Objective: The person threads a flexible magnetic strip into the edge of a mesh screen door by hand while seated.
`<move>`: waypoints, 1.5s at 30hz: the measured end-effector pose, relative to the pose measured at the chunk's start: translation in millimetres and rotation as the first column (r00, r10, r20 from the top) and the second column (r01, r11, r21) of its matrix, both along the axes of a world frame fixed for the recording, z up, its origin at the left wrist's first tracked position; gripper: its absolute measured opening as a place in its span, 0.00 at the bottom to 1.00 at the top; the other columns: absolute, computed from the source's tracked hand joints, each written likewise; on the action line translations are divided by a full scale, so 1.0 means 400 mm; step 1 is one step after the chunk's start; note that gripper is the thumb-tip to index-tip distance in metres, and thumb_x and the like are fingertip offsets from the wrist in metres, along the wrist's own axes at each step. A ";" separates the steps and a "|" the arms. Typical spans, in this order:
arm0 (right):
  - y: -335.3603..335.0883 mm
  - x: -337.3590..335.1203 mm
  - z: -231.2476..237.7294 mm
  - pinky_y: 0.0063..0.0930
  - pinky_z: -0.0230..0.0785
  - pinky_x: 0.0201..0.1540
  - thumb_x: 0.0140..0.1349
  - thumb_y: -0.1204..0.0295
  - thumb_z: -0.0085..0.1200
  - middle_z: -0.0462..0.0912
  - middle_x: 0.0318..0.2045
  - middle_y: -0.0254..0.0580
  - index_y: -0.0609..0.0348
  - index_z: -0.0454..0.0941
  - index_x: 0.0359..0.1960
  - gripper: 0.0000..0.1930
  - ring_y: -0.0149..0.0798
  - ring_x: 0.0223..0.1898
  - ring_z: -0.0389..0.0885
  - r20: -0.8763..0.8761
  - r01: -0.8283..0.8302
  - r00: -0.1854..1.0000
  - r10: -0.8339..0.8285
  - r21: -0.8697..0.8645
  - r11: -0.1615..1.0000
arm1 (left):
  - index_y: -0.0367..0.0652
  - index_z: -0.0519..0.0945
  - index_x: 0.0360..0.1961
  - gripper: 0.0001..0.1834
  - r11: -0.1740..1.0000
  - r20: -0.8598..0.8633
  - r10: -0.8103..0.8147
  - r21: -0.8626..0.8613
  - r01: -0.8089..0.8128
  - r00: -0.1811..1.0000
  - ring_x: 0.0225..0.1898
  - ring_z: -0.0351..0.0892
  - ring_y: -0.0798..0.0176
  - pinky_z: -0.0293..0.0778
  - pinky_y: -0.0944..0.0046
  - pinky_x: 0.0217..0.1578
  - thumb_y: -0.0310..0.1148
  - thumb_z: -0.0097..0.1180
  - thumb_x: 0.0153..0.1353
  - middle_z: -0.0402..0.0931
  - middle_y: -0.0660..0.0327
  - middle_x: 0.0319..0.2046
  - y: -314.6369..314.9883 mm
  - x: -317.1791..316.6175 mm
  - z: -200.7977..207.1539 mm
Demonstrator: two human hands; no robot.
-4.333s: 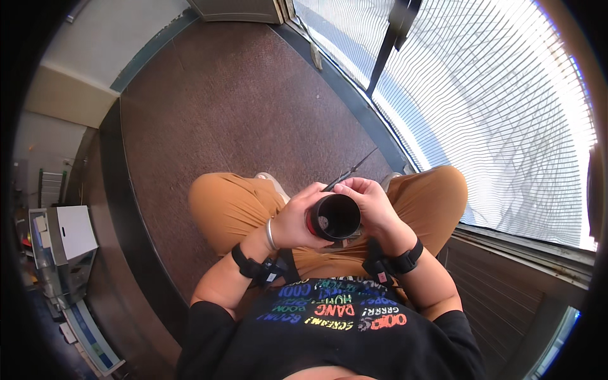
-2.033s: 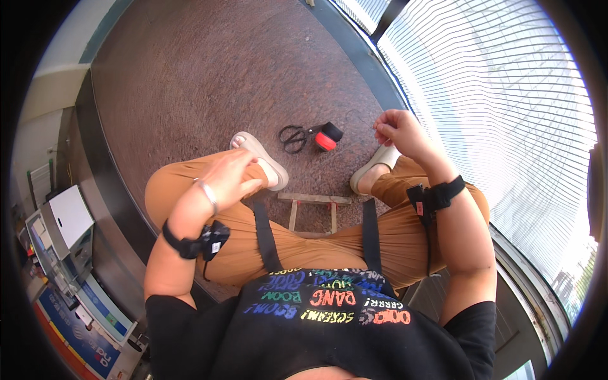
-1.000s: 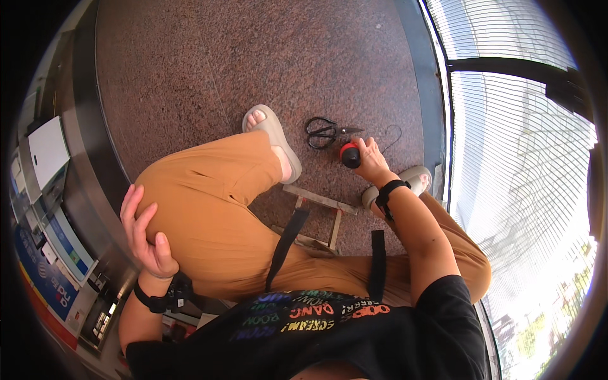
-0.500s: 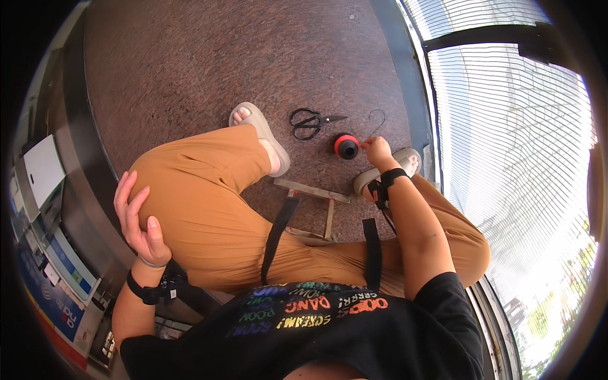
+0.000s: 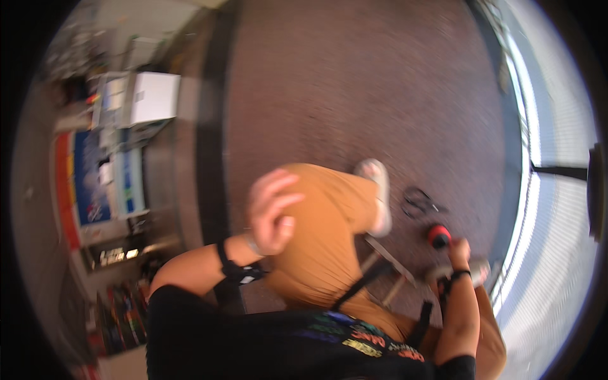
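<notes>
My left hand [image 5: 272, 214], blurred, is at my left knee with its fingers apart and nothing in them. Down on the right, the closed fingers of my right hand [image 5: 460, 252] are at the side of a small round object [image 5: 439, 236], black with a red band. What they pinch, if anything, is too blurred to make out. Just beyond the round object lies a pair of black-handled scissors [image 5: 419, 202] on the floor, blades toward the right.
A small frame [image 5: 387, 261] of pale bars stands between my legs. My sandalled left foot [image 5: 379, 196] is left of the scissors. A dark strip [image 5: 214, 126] edges the reddish-brown floor [image 5: 342, 82]. A bright ribbed panel [image 5: 557, 253] is at the right, a white box [image 5: 155, 96] at the far left.
The view has swung left, so the floor things now appear lower and further right. My right hand stays by the round object and my left by the knee. The thin curved wire no longer shows.
</notes>
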State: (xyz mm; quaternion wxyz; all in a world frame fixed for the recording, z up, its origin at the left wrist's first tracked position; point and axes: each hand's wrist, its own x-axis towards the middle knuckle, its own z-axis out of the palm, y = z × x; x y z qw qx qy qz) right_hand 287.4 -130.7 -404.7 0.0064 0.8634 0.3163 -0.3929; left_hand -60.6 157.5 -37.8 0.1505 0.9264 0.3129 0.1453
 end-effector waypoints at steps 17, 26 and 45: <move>-0.020 0.021 -0.137 0.44 0.73 0.37 0.51 0.75 0.54 0.81 0.28 0.62 0.68 0.79 0.23 0.07 0.56 0.35 0.82 0.000 0.060 0.998 -0.060 0.046 0.997 | 0.40 0.76 0.42 0.17 0.997 0.104 0.050 -0.057 -0.044 0.993 0.58 0.65 0.43 0.59 0.46 0.57 0.33 0.50 0.49 0.68 0.49 0.54 -0.026 -0.002 0.003; -0.013 0.008 -0.131 0.42 0.73 0.35 0.52 0.73 0.54 0.82 0.29 0.59 0.66 0.81 0.26 0.07 0.54 0.36 0.82 0.048 0.053 0.997 -0.053 0.005 0.999 | 0.40 0.76 0.43 0.17 0.998 0.104 0.051 -0.042 -0.046 0.993 0.58 0.65 0.44 0.59 0.45 0.57 0.33 0.50 0.51 0.68 0.50 0.55 -0.047 -0.028 0.014; 0.027 0.008 -0.051 0.34 0.76 0.42 0.46 0.59 0.66 0.82 0.35 0.55 0.66 0.82 0.31 0.20 0.48 0.42 0.82 -0.189 0.240 0.940 -0.285 -0.229 0.943 | 0.32 0.73 0.45 0.22 0.996 -0.014 0.009 -0.084 -0.010 1.000 0.60 0.60 0.40 0.55 0.44 0.60 0.41 0.39 0.60 0.65 0.43 0.57 -0.006 0.024 0.025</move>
